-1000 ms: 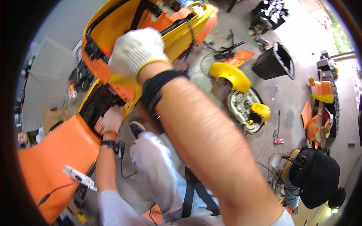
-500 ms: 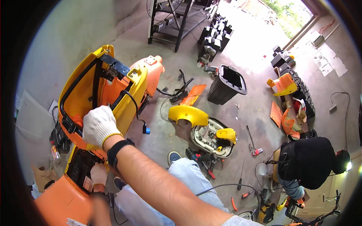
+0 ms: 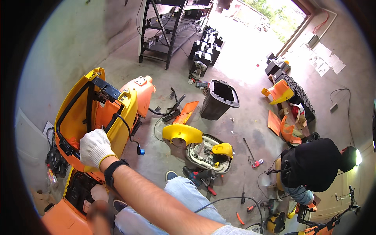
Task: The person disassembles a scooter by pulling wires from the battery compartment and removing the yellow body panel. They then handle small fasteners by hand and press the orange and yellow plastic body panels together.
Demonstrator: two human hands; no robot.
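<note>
Gloved right hand (image 3: pixel 96 148) curls at rim of your yellow-orange body shell (image 3: pixel 78 115), front left; left hand (image 3: pixel 99 192) at dark compartment (image 3: pixel 76 192) below — can't tell what either pinches. Shell could drop on your left if right slips; dangling blue connector (image 3: pixel 142 152) may snag. Concrete floor (image 3: pixel 235 164) strewn with parts; black rack (image 3: pixel 175 39), bright doorway (image 3: pixel 250 58) beyond — co-worker (image 3: pixel 311 166) right.

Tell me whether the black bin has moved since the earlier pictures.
No; the black bin keeps its place beside the nearest orange panel; only the view shifted.

can't tell if my left hand (image 3: pixel 100 192) or right hand (image 3: pixel 95 149) grips anything, fingertips obscured, left wrist (image 3: pixel 98 210) blurred, orange panel (image 3: pixel 62 220) cut off at bottom edge
</note>
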